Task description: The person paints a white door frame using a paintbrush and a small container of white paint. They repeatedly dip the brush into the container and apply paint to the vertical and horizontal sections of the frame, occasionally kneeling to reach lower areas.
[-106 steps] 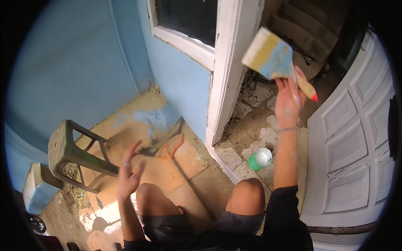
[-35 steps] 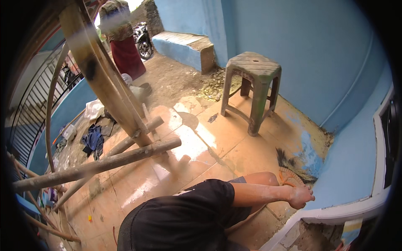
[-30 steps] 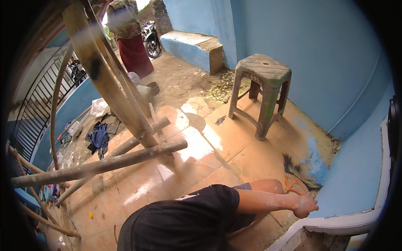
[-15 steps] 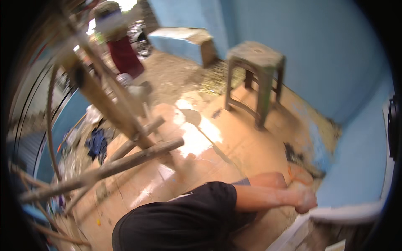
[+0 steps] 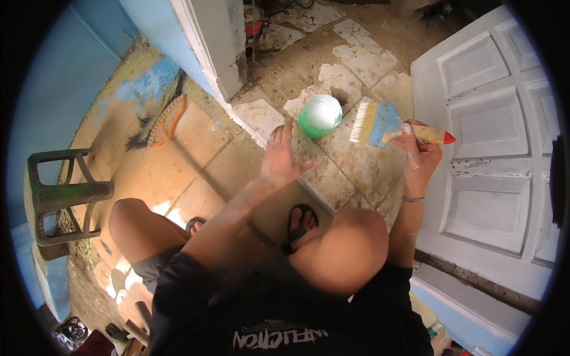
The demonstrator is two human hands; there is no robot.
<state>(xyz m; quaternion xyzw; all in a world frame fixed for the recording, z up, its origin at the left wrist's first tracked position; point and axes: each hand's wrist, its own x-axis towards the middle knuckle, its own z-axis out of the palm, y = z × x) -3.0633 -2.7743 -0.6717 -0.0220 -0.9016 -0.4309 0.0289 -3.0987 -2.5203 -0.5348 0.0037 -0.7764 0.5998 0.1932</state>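
My right hand [image 5: 423,155] is closed around the wooden handle of a wide paintbrush [image 5: 387,124]. The brush lies roughly level, its pale bristles pointing left, with a blue band and a red handle tip. White smears mark that hand's thumb and wrist. My left hand [image 5: 284,159] hovers with fingers apart and nothing in it, just below and left of a green tub [image 5: 316,126]. White paint [image 5: 323,111] shows inside the tub, which stands on the stained tiles. Between the brush and the tub there is a small gap.
A white panelled door [image 5: 487,136] stands along the right. A white door frame [image 5: 205,50] and threshold run between the two floors. At left are a plastic stool [image 5: 65,199] and an orange broom-like tool [image 5: 167,121]. My sandalled foot [image 5: 301,222] is near the threshold.
The view has swung from the outer floor and stool to the doorway. The paint tub, the brush and my right hand now show; my left hand is open.
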